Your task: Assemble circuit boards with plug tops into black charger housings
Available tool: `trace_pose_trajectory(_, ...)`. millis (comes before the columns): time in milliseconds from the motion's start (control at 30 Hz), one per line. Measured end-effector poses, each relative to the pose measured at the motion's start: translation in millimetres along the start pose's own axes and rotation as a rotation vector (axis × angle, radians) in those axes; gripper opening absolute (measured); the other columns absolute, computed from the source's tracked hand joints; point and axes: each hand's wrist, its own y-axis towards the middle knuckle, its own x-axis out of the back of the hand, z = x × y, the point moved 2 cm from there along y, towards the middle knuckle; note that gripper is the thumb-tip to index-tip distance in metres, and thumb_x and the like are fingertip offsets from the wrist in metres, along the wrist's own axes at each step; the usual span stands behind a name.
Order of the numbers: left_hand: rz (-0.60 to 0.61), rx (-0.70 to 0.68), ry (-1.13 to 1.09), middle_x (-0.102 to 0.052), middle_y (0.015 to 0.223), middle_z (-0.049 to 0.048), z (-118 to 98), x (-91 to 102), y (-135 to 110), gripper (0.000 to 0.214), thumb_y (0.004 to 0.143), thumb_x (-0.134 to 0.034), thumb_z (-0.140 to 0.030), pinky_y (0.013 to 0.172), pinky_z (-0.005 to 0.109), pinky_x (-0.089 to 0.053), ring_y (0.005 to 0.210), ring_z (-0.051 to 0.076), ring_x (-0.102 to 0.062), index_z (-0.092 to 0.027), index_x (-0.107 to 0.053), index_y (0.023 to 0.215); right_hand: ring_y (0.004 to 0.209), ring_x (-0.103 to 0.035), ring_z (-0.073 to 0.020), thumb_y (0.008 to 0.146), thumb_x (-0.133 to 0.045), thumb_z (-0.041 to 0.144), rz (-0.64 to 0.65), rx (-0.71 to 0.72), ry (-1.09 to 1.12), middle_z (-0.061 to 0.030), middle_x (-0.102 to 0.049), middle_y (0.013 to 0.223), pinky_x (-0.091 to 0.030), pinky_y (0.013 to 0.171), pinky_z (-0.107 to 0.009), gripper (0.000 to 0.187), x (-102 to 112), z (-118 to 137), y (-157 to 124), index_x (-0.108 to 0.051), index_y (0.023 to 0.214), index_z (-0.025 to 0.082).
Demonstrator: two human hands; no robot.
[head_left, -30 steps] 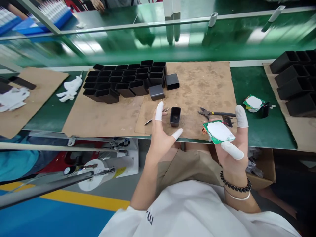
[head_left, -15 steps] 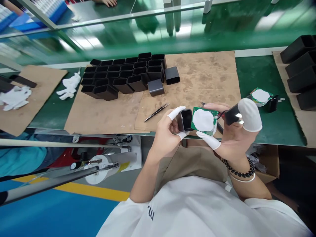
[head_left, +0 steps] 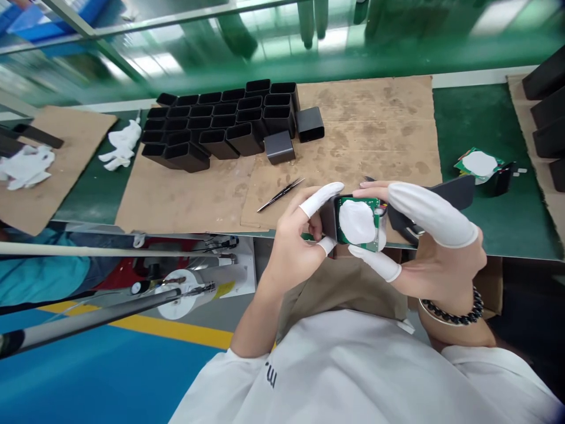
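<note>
My left hand [head_left: 298,232], with white finger cots on thumb and index finger, is closed around a black rectangular casing [head_left: 328,218]. At the casing's open end, a green circuit board [head_left: 371,207] with a white pad [head_left: 356,222] faces up, its left edge at the mouth. How deep it sits inside is unclear. My right hand [head_left: 435,253], also in white finger cots, grips the board assembly between thumb and fingers. A dark flat piece [head_left: 454,191] shows behind its fingers. Tweezers [head_left: 280,195] lie on the cardboard [head_left: 353,147] ahead of my left hand.
Several black casings [head_left: 212,121] stand grouped on the cardboard, with two lying beside them. At right, another board assembly [head_left: 479,164] lies on the green tabletop [head_left: 468,118]. White gloves [head_left: 123,144] are at left. More casings [head_left: 551,112] stand at far right.
The circuit board has moved left, up against and partly into the casing's mouth. My right hand has turned, and its index finger now stretches along the assembly. The view has shifted slightly.
</note>
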Motion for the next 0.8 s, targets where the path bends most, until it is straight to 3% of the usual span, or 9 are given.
trace_pose_trajectory(133,0.007,0.057,-0.030,-0.066,0.124,0.0022,-0.1,0.0,-0.3,0.070,0.074,-0.068,0.000,0.058,0.019,-0.047,0.064,0.004,-0.048,-0.031,-0.069,0.137,0.118,-0.078,-0.0281,0.076,-0.083,0.009,-0.007,-0.072,-0.042,0.0056,-0.073,0.142,-0.067,0.099,-0.045,0.093,0.4,3.2,-3.7,-0.053,0.158,0.040)
trace_pose_trajectory(333,0.021,0.120,-0.081,-0.067,0.123,0.0028,0.0,-0.5,-0.4,0.067,0.074,-0.072,-0.004,0.057,0.021,-0.048,0.064,0.006,-0.047,-0.032,-0.072,0.135,0.120,-0.077,-0.0329,0.077,-0.085,0.018,0.039,-0.160,-0.061,0.0101,-0.077,0.132,-0.064,0.109,-0.052,0.096,-1.8,6.4,-4.9,-0.048,0.159,0.051)
trace_pose_trajectory(467,0.022,0.135,-0.083,-0.067,0.125,0.0031,1.5,-0.4,-0.7,0.065,0.074,-0.072,-0.005,0.057,0.022,-0.049,0.063,0.005,-0.047,-0.032,-0.073,0.133,0.119,-0.077,-0.0339,0.077,-0.085,0.023,0.026,-0.134,-0.131,0.0059,-0.079,0.122,-0.065,0.110,-0.048,0.091,-0.8,5.5,-7.5,-0.052,0.158,0.047)
trace_pose_trajectory(633,0.022,0.149,-0.105,-0.067,0.124,0.0028,2.5,0.2,-2.2,0.071,0.070,-0.068,-0.001,0.059,0.022,-0.050,0.064,0.005,-0.048,-0.033,-0.072,0.134,0.126,-0.074,-0.0364,0.076,-0.082,0.025,0.035,-0.149,-0.189,0.0051,-0.078,0.122,-0.063,0.111,-0.051,0.088,-0.1,7.6,-9.2,-0.053,0.157,0.045)
trace_pose_trajectory(800,0.011,0.143,-0.098,-0.068,0.126,0.0040,3.5,0.5,-3.2,0.070,0.071,-0.067,-0.001,0.059,0.023,-0.050,0.065,0.006,-0.048,-0.031,-0.072,0.134,0.112,-0.079,-0.0336,0.078,-0.079,0.021,0.066,-0.066,-0.267,0.0039,-0.080,0.121,-0.065,0.108,-0.053,0.087,-1.0,9.6,-9.4,-0.054,0.158,0.043)
